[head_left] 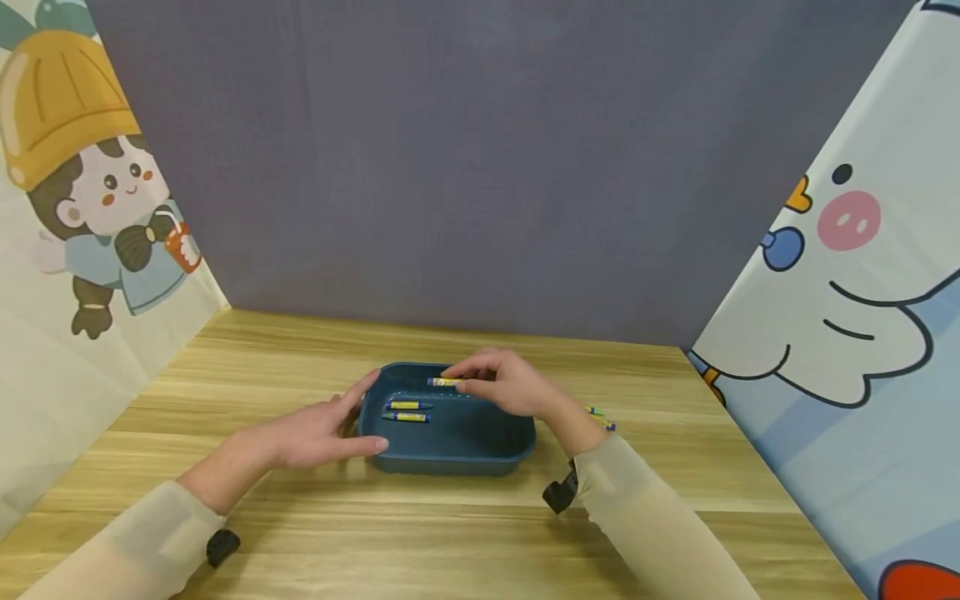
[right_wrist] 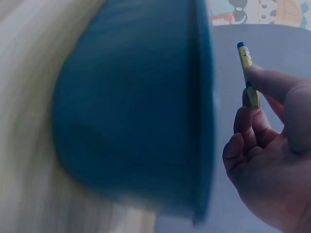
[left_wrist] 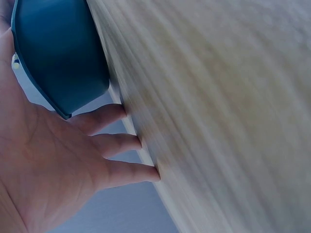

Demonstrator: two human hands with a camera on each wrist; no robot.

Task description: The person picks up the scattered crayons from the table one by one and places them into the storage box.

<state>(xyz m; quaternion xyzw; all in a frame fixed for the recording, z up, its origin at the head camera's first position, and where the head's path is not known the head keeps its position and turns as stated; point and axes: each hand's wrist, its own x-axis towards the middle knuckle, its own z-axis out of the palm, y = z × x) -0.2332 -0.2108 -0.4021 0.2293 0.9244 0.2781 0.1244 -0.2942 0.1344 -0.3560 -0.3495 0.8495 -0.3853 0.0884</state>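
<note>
A dark blue plastic basin (head_left: 457,458) stands on the table, and two yellow-wrapped crayons (head_left: 407,417) lie in its left part. My right hand (head_left: 510,385) is over the basin's back right part. Its thumb and fingers pinch another crayon (right_wrist: 245,57), yellow-wrapped with a blue end. My left hand (head_left: 318,429) spans the basin's left end, thumb at the front rim and index finger reaching toward the back corner. In the left wrist view its other fingers (left_wrist: 129,171) are spread fairly straight, tips down at the tabletop beside the basin.
More crayons (head_left: 607,425) lie on the wooden table (head_left: 420,533) to the right of the basin, partly behind my right wrist. A grey-purple panel (head_left: 480,167) rises at the back. Cartoon-printed sheets (head_left: 862,333) flank the table on both sides.
</note>
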